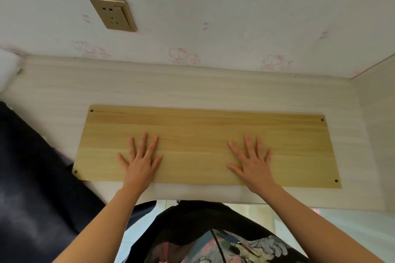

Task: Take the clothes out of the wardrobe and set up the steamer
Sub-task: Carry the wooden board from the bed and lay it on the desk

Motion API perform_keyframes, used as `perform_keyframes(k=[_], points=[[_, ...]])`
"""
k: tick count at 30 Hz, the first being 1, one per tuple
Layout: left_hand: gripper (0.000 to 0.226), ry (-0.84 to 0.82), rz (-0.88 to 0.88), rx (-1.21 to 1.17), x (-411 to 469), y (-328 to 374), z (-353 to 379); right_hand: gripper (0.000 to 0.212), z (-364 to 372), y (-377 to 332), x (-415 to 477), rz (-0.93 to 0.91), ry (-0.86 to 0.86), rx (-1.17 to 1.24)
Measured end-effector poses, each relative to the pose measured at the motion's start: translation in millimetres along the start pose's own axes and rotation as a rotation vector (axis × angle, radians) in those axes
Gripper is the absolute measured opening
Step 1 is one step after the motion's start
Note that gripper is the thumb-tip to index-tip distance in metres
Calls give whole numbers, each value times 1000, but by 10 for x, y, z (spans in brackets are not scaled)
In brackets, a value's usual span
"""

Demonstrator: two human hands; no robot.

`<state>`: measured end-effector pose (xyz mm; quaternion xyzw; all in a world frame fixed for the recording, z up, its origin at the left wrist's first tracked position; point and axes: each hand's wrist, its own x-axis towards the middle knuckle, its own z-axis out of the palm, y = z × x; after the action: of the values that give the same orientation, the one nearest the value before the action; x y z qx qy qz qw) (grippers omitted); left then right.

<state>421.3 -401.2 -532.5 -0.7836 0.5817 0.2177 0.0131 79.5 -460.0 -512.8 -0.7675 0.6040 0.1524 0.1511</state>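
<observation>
2 hands, left hand (140, 161) & right hand (252, 161), flat w/ fingers spread on 1 rectangular yellow wood-grain board (205, 130), 4 corner holes; holding nothing.

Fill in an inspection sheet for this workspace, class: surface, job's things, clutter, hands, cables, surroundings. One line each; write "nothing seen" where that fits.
Surface: pale desk with a yellow wooden board lying flat on it, a hole near each corner.
Job's things: no steamer or wardrobe seen; dark cloth at the left edge.
Clutter: nothing seen.
Hands: left hand and right hand both flat on the board, fingers spread, holding nothing.
Cables: nothing seen.
Surroundings: gold wall socket, nothing plugged in; cartoon-cat wallpaper; side panel at right.
</observation>
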Motion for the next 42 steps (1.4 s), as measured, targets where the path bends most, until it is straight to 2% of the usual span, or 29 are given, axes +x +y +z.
perform_keyframes(k=[10, 31, 42], points=[[62, 20, -3, -14, 273, -157, -128, 72, -63, -186, 274, 4, 32, -10], [60, 41, 12, 20, 617, -196, -306, 71, -229, -351, 513, 32, -23, 7], [59, 60, -148, -65, 402, 118, -254, 75, -338, -217, 469, -46, -58, 57]])
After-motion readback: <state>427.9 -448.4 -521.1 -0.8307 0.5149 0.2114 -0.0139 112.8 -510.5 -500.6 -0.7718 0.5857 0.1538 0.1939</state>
